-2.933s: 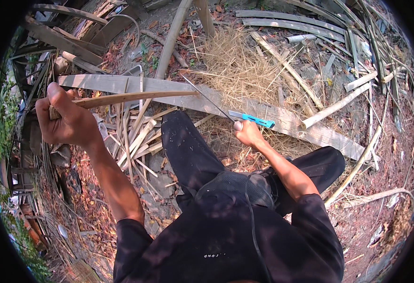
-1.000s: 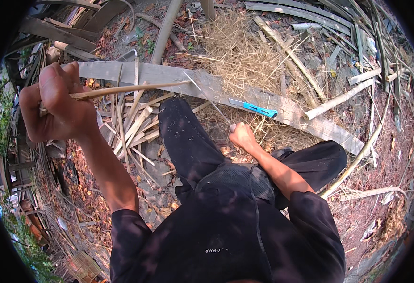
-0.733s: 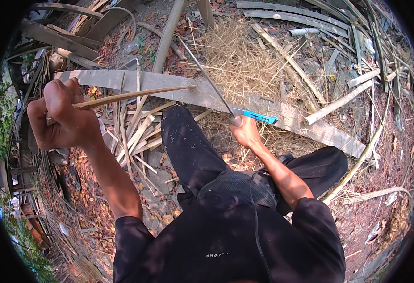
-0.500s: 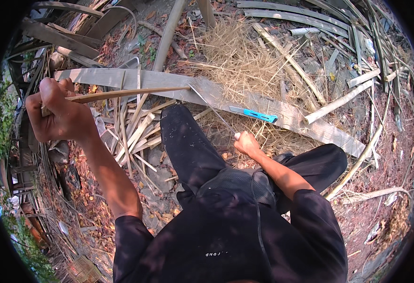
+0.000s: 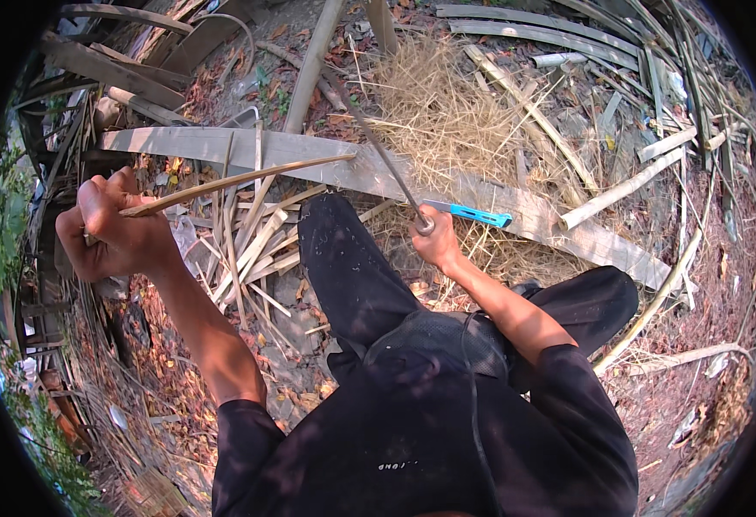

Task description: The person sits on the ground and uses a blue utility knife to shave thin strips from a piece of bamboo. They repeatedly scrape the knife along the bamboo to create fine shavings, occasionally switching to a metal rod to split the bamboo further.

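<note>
- Two hands worked: our left hand (image 5: 119, 234) gripped a bamboo strip (image 5: 240, 181) over the plank (image 5: 326, 164).
- Our right hand (image 5: 436, 246) clasped a long blade (image 5: 378, 146), tip upward.

Bamboo strip (image 5: 231, 183): thin, tan, slightly bowed, gripped in my left hand (image 5: 119, 231), tip on the plank. Long knife (image 5: 378, 146): dark slender blade, raised in my right hand (image 5: 436, 243).

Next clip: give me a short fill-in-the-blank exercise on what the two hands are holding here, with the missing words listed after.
1. The left hand grips one end of a thin bamboo ____.
2. The right hand holds a long blade that points ____ from the person.
3. A tool with a ____ handle lies on the grey plank.
4. A heap of dry ____ lies beyond the plank.

Missing words: strip; away; blue; straw
</note>
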`<state>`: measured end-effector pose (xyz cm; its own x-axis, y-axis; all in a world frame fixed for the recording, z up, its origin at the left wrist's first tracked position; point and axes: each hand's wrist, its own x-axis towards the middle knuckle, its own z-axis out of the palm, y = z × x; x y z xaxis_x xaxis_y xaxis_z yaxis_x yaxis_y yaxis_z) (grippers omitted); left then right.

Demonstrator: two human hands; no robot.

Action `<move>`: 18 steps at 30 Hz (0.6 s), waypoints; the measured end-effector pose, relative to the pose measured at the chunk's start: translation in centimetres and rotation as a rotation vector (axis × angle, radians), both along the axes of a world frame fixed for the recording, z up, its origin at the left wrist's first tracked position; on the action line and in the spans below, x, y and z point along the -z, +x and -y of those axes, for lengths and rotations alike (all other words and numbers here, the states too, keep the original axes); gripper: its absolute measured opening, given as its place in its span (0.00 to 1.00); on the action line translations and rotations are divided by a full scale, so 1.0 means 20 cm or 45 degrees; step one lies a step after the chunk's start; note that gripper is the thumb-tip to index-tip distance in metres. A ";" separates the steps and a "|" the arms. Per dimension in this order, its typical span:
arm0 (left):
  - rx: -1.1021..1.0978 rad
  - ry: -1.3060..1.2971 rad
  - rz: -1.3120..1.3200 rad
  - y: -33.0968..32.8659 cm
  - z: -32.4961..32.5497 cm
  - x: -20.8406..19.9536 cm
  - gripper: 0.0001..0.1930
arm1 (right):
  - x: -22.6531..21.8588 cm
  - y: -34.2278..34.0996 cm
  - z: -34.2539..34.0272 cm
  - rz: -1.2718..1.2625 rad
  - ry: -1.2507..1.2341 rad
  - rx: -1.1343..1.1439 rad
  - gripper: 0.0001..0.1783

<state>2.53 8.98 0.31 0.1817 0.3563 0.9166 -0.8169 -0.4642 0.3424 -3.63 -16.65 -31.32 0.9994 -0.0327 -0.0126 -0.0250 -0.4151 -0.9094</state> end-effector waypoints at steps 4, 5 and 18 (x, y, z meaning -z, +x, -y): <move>-0.163 0.039 0.040 0.00 0.00 0.01 0.15 | 0.20 -0.04 0.02 -0.712 -0.374 -0.176 0.19; -0.176 -0.043 0.023 -0.01 -0.01 0.02 0.14 | 0.22 -0.05 0.03 -0.596 -0.481 -0.130 0.21; -0.049 -0.115 -0.064 0.03 -0.08 0.01 0.13 | 0.01 0.17 -0.13 0.016 0.132 0.038 0.14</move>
<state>3.12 10.65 0.18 0.2111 0.4445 0.8706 -0.7799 -0.4603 0.4241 -0.23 -13.98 -31.59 0.9981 -0.0617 -0.0048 -0.0242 -0.3179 -0.9478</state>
